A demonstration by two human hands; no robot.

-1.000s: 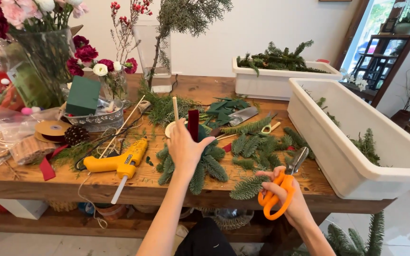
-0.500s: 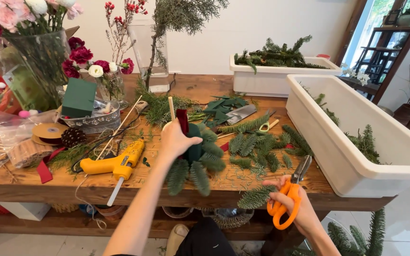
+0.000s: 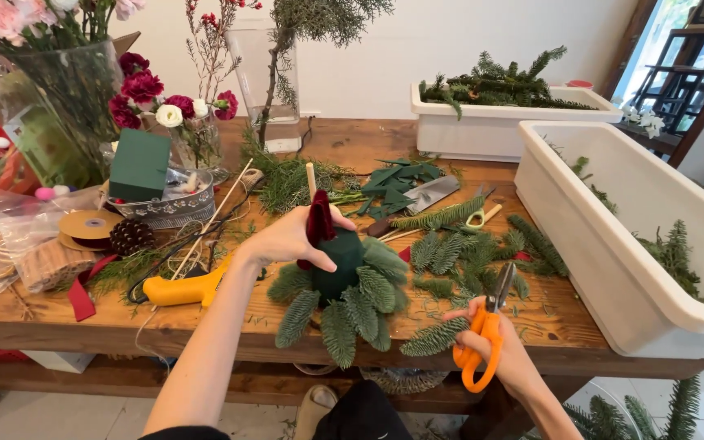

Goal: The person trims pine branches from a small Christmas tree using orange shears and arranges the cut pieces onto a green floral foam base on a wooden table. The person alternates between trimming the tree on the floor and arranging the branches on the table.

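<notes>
- The left hand [image 3: 291, 238] is curled around the top of a dark green foam cone [image 3: 337, 262], fingers and thumb closed on it, and also touches a dark red velvet ribbon [image 3: 318, 220] that stands up against the cone's tip.
- The foam cone sits near the front edge of the wooden tabletop [image 3: 352, 143], roughly in the middle, with a skirt of fir sprigs [image 3: 344, 314] fanning out from its lower part on all sides.
- The right hand [image 3: 503, 354] is closed around the handles of orange scissors [image 3: 485, 338], held just beyond the front edge of the tabletop with the blades pointing up and away.
- The same hand also pinches a short fir cutting [image 3: 435, 336], which lies out to the left of the scissors towards the cone.
- More loose fir cuttings [image 3: 482, 248] are scattered on the tabletop to the right of the cone, along with a second, green-handled pair of snips [image 3: 477, 216].
- A yellow glue gun [image 3: 182, 287] lies to the left of the cone, near a pine cone [image 3: 130, 236] and a roll of gold ribbon [image 3: 87, 226].
- A green foam block [image 3: 138, 165] rests on a silver tin further back on the left, beside a glass vase of red and pink flowers [image 3: 67, 106].
- A long white planter [image 3: 629, 236] holding a few fir sprigs stands at the right end, and a second white planter [image 3: 499, 122] full of greenery stands behind it.
</notes>
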